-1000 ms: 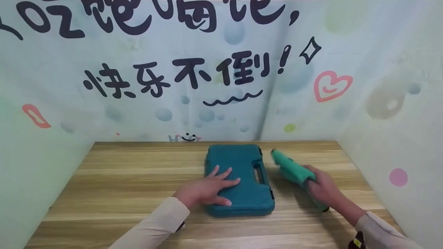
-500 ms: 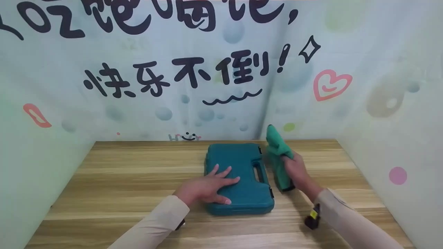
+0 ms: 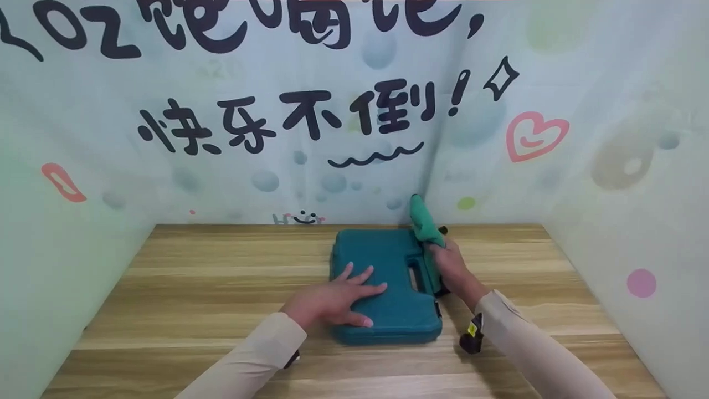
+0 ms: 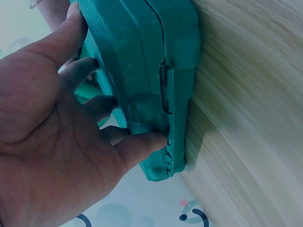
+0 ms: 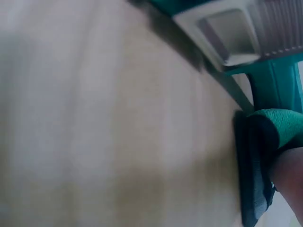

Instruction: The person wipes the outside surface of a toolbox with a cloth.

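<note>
A teal plastic carrying case (image 3: 388,316) lies flat on the table, its handle side facing right. My left hand (image 3: 335,302) rests on the lid with its fingers spread; in the left wrist view one fingertip touches the seam along the side of the case (image 4: 128,52). With my right hand (image 3: 454,269) I grip a folded green cloth (image 3: 424,219) that has dark edging. The cloth is up against the case's right side, by the handle (image 3: 416,276). In the right wrist view the cloth (image 5: 286,123) sits beside the handle, near a grey latch (image 5: 232,35).
The wooden table (image 3: 221,255) extends to both sides of the case. Behind it stands a pale printed backdrop (image 3: 249,183) with dark lettering, and its sides close in the left and right of the table.
My right hand has carried the cloth leftward from the table's right part to the case's handle side. The left hand and the case have stayed in place.
</note>
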Motion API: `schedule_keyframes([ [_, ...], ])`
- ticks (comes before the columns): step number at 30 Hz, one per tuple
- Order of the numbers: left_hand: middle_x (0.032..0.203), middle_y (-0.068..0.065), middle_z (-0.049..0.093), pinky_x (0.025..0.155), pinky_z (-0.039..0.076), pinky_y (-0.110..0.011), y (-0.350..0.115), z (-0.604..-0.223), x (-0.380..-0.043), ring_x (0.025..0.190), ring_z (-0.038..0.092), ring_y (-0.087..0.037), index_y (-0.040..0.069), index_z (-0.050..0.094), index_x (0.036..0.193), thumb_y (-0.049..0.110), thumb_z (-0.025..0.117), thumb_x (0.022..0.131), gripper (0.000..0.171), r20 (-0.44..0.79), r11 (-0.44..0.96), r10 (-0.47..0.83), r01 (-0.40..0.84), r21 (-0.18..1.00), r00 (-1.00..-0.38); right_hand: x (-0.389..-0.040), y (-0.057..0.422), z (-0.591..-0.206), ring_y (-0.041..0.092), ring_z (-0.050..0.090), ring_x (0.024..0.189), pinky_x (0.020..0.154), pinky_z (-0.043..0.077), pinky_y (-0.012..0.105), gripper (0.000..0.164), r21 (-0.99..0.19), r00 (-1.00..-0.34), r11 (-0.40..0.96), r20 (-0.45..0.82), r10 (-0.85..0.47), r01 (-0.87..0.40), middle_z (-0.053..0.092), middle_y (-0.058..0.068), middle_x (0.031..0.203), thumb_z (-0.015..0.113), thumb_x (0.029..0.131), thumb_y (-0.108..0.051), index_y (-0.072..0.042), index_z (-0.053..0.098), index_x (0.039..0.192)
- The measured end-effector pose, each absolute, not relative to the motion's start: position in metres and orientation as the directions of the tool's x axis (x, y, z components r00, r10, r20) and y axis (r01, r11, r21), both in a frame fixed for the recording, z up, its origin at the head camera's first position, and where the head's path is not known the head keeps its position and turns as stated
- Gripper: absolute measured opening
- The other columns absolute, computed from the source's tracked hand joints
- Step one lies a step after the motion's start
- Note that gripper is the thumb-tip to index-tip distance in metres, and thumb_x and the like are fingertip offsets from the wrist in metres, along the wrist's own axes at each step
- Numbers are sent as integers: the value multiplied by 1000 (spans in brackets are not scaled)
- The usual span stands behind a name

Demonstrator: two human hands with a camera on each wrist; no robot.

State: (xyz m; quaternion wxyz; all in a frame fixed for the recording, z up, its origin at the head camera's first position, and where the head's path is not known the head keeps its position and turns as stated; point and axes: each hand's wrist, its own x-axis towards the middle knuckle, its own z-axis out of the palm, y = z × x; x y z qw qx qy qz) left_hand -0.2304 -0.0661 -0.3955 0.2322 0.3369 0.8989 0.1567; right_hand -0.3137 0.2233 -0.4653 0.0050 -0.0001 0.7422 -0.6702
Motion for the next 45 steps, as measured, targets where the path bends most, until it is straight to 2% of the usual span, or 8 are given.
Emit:
schedule_keyframes([
  [5, 170, -4, 6, 114, 23, -60, -67, -397, -230, 152, -7, -38, 30, 31, 161, 44, 68, 96, 76, -322, 730, 673, 525, 438, -666, -297, 223, -469, 32, 40, 128, 114, 23, 54, 37, -998, -998, 64, -17, -55, 13, 45, 18, 138, 44, 104, -7, 2, 47, 139],
  [10, 170, -5, 5, 115, 22, -58, -68, -398, -231, 151, -8, -40, 28, 30, 162, 43, 67, 97, 76, -328, 729, 676, 534, 428, -660, -278, 220, -471, 34, 42, 129, 113, 25, 56, 43, -999, -997, 32, -13, -76, 11, 48, 19, 141, 46, 104, -7, 1, 45, 146],
  [17, 169, -7, 6, 115, 22, -58, -69, -398, -229, 151, -7, -42, 28, 30, 162, 43, 67, 97, 76, -313, 728, 676, 541, 421, -667, -247, 216, -469, 30, 49, 116, 102, 38, 45, 40, -999, -999, -27, -22, -25, 23, 56, 19, 128, 46, 101, 0, 7, 53, 139],
  [21, 170, -6, 4, 115, 21, -58, -68, -397, -228, 151, -8, -41, 28, 29, 162, 43, 67, 97, 76, -315, 730, 674, 538, 422, -668, -228, 215, -467, 30, 49, 109, 95, 39, 43, 33, -999, -999, -26, -45, -12, 45, 56, 17, 117, 49, 100, -2, 6, 58, 131],
  [30, 169, -9, 6, 114, 22, -59, -69, -395, -227, 150, -7, -43, 25, 29, 162, 42, 66, 98, 76, -301, 719, 686, 553, 422, -662, -187, 203, -461, 33, 31, 140, 117, 17, 54, 50, -994, -995, 48, -93, 25, 94, 39, 17, 151, 47, 102, -5, 2, 42, 151],
  [36, 169, -9, 5, 114, 22, -59, -69, -397, -228, 150, -7, -43, 25, 29, 162, 42, 66, 98, 76, -298, 713, 692, 557, 425, -658, -167, 193, -461, 33, 29, 143, 117, 18, 53, 52, -986, -999, 165, 7, 40, 0, 40, 18, 155, 45, 103, -1, 0, 40, 154],
  [40, 169, -9, 5, 115, 22, -59, -68, -398, -229, 150, -7, -43, 25, 28, 162, 43, 65, 99, 76, -296, 711, 694, 560, 426, -656, -156, 195, -458, 36, 23, 147, 117, 15, 57, 56, -980, -1000, 199, -20, 18, 23, 31, 20, 160, 45, 104, -3, -1, 31, 158],
  [45, 170, -6, 5, 114, 22, -59, -64, -396, -230, 151, -8, -41, 27, 28, 162, 43, 66, 98, 77, -309, 719, 684, 540, 437, -661, -148, 211, -450, 35, 21, 148, 118, 14, 56, 54, -984, -999, 170, -49, -24, 45, 29, 20, 161, 43, 105, -2, 2, 30, 157],
])
